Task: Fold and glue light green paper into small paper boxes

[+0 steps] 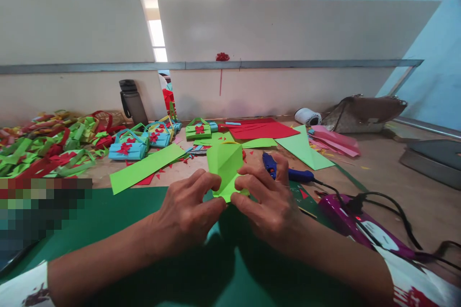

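Green folded paper (226,165) upright, tip toward fingers (216,183)

we see a brown tabletop (403,187) with a dark green mat (118,211) at its near edge. on the table lie a light green paper strip (146,167), red sheets (264,129), pink strips (334,141), a blue glue gun (284,170), a dark bottle (132,101) and a tape roll (307,116).

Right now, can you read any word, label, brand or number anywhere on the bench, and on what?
None can be read.
Green folded paper in both hands: blank.
Blue glue gun: no legible marking.
Purple device: white patches, no readable text.
Dark bottle: no label visible.
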The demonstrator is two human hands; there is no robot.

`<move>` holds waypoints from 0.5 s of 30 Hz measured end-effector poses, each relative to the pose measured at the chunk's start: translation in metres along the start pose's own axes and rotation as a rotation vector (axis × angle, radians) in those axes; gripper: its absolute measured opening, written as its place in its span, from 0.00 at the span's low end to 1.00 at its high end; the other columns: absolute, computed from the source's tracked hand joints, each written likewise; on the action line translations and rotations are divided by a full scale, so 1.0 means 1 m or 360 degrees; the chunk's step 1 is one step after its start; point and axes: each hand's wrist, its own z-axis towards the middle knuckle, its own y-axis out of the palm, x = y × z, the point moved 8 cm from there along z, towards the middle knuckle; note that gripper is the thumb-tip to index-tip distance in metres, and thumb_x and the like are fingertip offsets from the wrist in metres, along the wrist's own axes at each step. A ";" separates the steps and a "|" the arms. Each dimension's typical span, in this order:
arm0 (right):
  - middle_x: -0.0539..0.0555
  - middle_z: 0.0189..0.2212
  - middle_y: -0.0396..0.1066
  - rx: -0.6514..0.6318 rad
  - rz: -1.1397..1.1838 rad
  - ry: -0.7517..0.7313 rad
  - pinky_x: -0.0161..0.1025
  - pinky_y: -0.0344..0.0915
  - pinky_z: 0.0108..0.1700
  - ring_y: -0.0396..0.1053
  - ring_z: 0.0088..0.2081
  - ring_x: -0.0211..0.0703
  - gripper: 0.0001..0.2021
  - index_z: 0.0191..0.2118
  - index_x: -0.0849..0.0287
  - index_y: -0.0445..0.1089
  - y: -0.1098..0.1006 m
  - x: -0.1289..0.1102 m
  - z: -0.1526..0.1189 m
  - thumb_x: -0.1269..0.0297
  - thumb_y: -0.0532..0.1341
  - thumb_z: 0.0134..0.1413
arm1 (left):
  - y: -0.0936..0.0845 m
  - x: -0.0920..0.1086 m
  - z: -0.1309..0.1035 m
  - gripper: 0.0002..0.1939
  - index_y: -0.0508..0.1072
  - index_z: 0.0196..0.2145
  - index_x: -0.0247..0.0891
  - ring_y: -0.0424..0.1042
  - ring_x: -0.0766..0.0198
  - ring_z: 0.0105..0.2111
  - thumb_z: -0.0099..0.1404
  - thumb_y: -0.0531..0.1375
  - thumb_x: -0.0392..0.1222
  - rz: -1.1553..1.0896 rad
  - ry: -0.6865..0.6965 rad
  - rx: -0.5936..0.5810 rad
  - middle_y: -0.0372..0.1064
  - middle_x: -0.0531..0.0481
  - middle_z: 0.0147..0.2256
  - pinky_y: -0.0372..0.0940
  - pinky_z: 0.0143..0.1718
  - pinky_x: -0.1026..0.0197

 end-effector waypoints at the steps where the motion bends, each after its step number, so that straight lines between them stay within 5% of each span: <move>1: 0.53 0.31 0.68 -0.0018 -0.0012 0.0004 0.60 0.43 0.55 0.65 0.46 0.47 0.11 0.29 0.62 0.69 0.000 0.001 0.001 0.77 0.52 0.56 | 0.001 -0.001 0.000 0.08 0.69 0.26 0.37 0.59 0.67 0.29 0.60 0.55 0.28 -0.0013 -0.0006 -0.0031 0.62 0.49 0.34 0.55 0.28 0.62; 11: 0.51 0.34 0.67 -0.0168 0.0071 -0.0046 0.58 0.41 0.56 0.63 0.48 0.44 0.12 0.29 0.59 0.67 0.006 0.007 0.000 0.80 0.50 0.54 | 0.016 -0.002 0.001 0.09 0.70 0.28 0.38 0.63 0.65 0.33 0.62 0.53 0.30 -0.0336 0.0004 -0.0393 0.62 0.48 0.36 0.58 0.30 0.63; 15: 0.51 0.34 0.66 -0.0185 0.0104 -0.0043 0.57 0.43 0.55 0.63 0.48 0.44 0.11 0.29 0.59 0.66 0.006 0.010 0.001 0.79 0.51 0.54 | 0.011 -0.009 0.007 0.05 0.70 0.35 0.38 0.61 0.66 0.32 0.60 0.57 0.32 -0.0443 -0.0131 -0.0391 0.61 0.49 0.36 0.58 0.31 0.64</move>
